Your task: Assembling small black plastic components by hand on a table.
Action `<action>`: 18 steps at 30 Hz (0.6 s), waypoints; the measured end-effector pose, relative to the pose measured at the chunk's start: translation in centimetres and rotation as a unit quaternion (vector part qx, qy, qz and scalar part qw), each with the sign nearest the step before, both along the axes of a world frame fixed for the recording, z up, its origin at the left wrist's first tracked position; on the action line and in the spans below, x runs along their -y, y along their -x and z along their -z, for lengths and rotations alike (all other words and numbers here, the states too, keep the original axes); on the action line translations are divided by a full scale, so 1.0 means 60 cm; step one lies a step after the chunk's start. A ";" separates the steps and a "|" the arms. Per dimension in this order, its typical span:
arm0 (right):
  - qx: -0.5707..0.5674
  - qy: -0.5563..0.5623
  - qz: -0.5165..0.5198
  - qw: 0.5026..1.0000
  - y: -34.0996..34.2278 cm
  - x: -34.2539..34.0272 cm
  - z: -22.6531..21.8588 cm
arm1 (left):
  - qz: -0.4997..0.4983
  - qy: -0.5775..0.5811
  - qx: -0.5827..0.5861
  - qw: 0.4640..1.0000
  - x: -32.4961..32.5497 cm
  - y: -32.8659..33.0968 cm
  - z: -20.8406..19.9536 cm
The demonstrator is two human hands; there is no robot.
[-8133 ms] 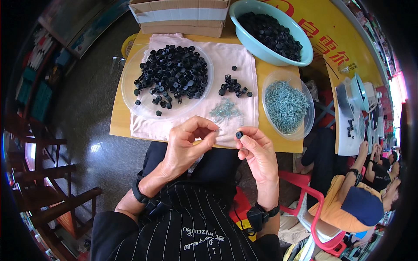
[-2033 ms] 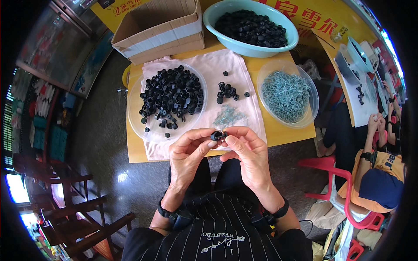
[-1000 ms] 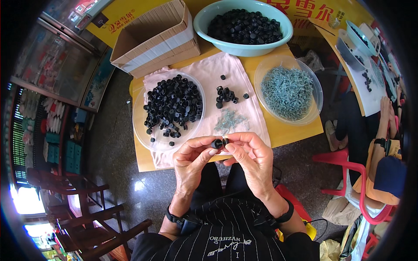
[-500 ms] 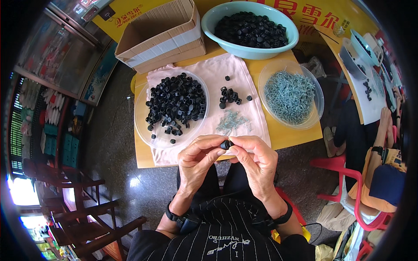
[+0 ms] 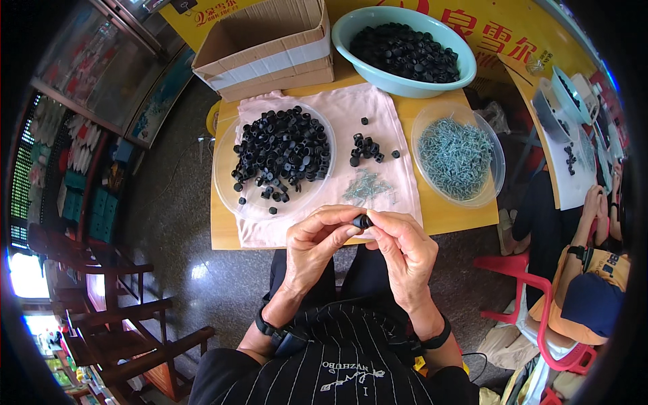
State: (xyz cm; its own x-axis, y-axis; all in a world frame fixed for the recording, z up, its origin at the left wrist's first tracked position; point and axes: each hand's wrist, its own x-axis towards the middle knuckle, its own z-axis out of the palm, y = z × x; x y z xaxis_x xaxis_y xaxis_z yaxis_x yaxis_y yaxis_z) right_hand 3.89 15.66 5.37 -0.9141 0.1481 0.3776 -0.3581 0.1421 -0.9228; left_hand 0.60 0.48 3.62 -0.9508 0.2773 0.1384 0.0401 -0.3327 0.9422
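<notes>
A small black plastic cap [image 5: 362,221] is pinched between my two hands at the table's near edge. My left hand [image 5: 314,250] grips one side of it with thumb and forefinger. On the other side, the thumb and forefinger of my right hand [image 5: 403,256] close on it. Just beyond my fingers lies a loose cluster of silvery screws [image 5: 368,187] on a pink cloth [image 5: 263,233]. Several black caps [image 5: 365,148] sit behind those screws. To the left, a clear round tray [image 5: 226,196] carries a heap of black plastic pieces [image 5: 283,148].
A clear bowl [image 5: 497,172] of screws [image 5: 455,158] stands at the right. Behind are an open cardboard box [image 5: 270,64] and a pale blue basin [image 5: 405,86] of black caps. Another person [image 5: 574,283] sits by a red chair [image 5: 520,270]; wooden chairs [image 5: 135,324] stand left.
The view has shifted slightly, so the table's things appear a little further right. Both hands still hold the black cap, which now looks tilted differently between the fingertips.
</notes>
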 end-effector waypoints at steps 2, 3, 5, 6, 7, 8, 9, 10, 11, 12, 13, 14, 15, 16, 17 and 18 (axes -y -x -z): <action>-0.013 -0.025 0.000 1.000 0.001 -0.003 -0.002 | 0.005 -0.010 0.000 1.000 0.001 0.000 0.000; -0.025 -0.047 0.000 0.999 0.002 -0.006 -0.002 | 0.015 -0.024 0.023 0.999 0.002 0.000 -0.001; -0.032 -0.053 -0.007 0.998 0.003 -0.009 -0.002 | 0.023 -0.038 0.047 0.998 0.003 0.000 -0.004; -0.040 -0.059 -0.012 0.997 0.004 -0.010 -0.002 | 0.027 -0.038 0.054 0.997 0.004 0.000 -0.006; -0.040 -0.060 -0.013 0.997 0.005 -0.011 -0.004 | 0.031 -0.039 0.062 0.997 0.005 0.000 -0.007; -0.038 -0.049 -0.022 0.998 0.005 -0.011 -0.006 | 0.029 -0.040 0.062 0.997 0.004 0.001 -0.007; -0.036 -0.037 -0.030 0.998 0.006 -0.012 -0.007 | 0.017 -0.034 0.057 0.998 0.001 0.001 -0.007; -0.036 -0.039 -0.031 0.998 0.006 -0.014 -0.006 | 0.005 -0.028 0.052 0.998 0.000 0.001 -0.007; -0.034 -0.050 -0.036 0.998 0.006 -0.016 -0.004 | 0.004 -0.029 0.052 0.998 0.001 0.001 -0.005; -0.031 -0.062 -0.041 0.997 0.007 -0.018 -0.003 | 0.008 -0.030 0.052 0.998 0.001 0.002 -0.003; -0.031 -0.062 -0.042 0.997 0.006 -0.017 -0.003 | 0.011 -0.030 0.051 0.998 0.002 0.002 -0.001; -0.020 -0.054 -0.042 0.997 0.005 -0.017 -0.003 | 0.011 -0.030 0.052 0.998 0.004 0.002 0.000; -0.009 -0.046 -0.042 0.998 0.005 -0.017 -0.003 | 0.024 -0.044 0.072 0.996 0.006 0.002 0.001; -0.008 -0.047 -0.042 0.998 0.005 -0.017 -0.003 | 0.037 -0.058 0.092 0.993 0.008 0.003 0.002; -0.004 -0.040 -0.045 0.998 0.006 -0.016 -0.003 | 0.037 -0.058 0.093 0.993 0.009 0.002 0.001; 0.001 -0.033 -0.048 0.998 0.006 -0.015 -0.003 | 0.041 -0.068 0.100 0.992 0.009 0.002 -0.001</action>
State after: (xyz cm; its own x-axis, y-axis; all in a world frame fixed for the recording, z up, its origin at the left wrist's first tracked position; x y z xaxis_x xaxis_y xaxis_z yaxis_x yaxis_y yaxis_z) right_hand 3.55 16.58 5.55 -0.9235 0.0346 0.3821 -0.3714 0.1687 -0.9130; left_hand 0.49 -0.07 3.68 -0.9379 0.3468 -0.0087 -0.1755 -0.4525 0.8744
